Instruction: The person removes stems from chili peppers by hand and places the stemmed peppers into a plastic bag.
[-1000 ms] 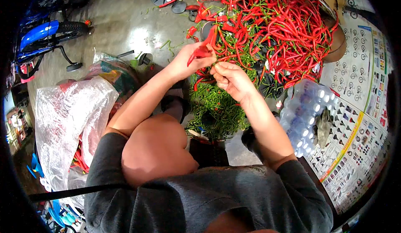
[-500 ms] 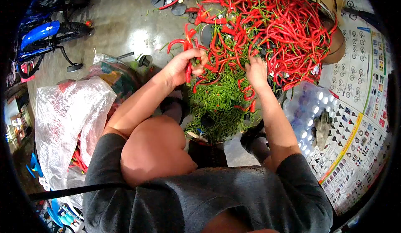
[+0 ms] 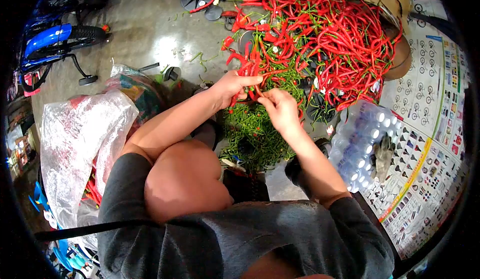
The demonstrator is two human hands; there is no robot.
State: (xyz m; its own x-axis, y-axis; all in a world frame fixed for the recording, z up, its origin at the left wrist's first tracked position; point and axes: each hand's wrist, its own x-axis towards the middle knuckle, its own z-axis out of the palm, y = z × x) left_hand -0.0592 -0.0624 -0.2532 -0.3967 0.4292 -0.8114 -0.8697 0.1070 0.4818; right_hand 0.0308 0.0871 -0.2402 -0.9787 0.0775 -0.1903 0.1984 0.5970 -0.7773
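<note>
My left hand (image 3: 237, 85) is closed around a bunch of red chili peppers (image 3: 248, 67), their tips pointing away from me. Close beside it, my right hand (image 3: 279, 106) pinches at the end of a red chili by the bunch. Just what lies between those fingertips is partly hidden. Below both hands spreads a heap of green chili stems (image 3: 255, 134). Beyond them, to the right, rises a large pile of red chilies (image 3: 345, 39) with green stems.
A plastic-wrapped pack of clear bottles (image 3: 352, 146) with a grey glove (image 3: 384, 158) on it stands right, beside a printed poster (image 3: 422, 124). A clear plastic bag (image 3: 82, 139) with red chilies inside sits left. A blue bicycle (image 3: 52, 36) stands far left.
My right hand has moved left and toward me, from the chili pile to beside my left hand. My left hand has shifted slightly right, with the bunch of chilies in it.
</note>
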